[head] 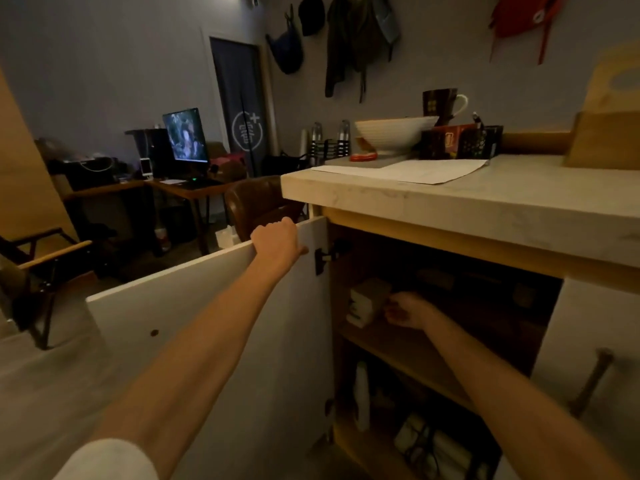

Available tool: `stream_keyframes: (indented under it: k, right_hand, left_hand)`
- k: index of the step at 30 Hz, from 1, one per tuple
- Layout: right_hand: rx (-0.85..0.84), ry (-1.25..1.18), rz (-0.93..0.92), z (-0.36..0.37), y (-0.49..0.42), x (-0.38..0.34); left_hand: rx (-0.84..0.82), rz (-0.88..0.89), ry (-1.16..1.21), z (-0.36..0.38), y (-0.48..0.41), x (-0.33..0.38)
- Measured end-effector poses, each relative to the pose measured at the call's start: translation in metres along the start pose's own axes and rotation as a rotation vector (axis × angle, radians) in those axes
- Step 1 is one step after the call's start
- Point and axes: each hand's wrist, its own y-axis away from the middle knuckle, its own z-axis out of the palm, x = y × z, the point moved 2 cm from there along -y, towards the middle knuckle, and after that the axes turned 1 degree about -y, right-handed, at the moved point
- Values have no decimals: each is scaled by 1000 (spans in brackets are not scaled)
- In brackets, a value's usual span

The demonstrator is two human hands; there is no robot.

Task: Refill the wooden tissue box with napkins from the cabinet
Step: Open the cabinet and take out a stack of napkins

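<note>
The white cabinet door stands swung open, and my left hand grips its top edge. Inside the dim cabinet, a pale napkin pack sits at the left end of the upper shelf. My right hand reaches in beside the pack, fingers curled at its right side; whether they hold it I cannot tell. The wooden tissue box stands on the countertop at the far right, its lid with an oval slot tilted up.
On the counter lie a sheet of paper, a white bowl, a mug and dark boxes. The lower shelf holds a white bottle and wrapped packs. A closed right door carries a bar handle. Chairs and a desk with a lit monitor stand at left.
</note>
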Motion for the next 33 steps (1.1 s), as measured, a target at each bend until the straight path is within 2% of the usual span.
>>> stream_keyframes:
  k: [4, 8, 13, 16, 19, 22, 29, 33]
  right_hand:
    - [6, -43, 65, 4, -33, 7]
    - [-15, -97, 100, 14, -56, 6]
    - [-36, -157, 148, 16, -79, 6]
    - [-42, -122, 174, 19, -81, 9]
    - [-46, -41, 111, 21, -83, 9]
    - [-19, -30, 212, 22, -85, 10]
    - [51, -86, 207, 26, -68, -6]
    - [29, -254, 150, 28, -39, -12]
  left_hand:
    - [29, -9, -61, 17, -19, 11]
    - [178, 37, -112, 26, -17, 5]
    - [259, 22, -140, 30, -12, 10]
    - [263, 8, -138, 31, -12, 11]
    - [261, -2, -137, 31, -13, 10]
    - [262, -6, -149, 31, -13, 9]
    - [238, -3, -136, 27, -8, 12]
    - [177, 28, -160, 25, -5, 9]
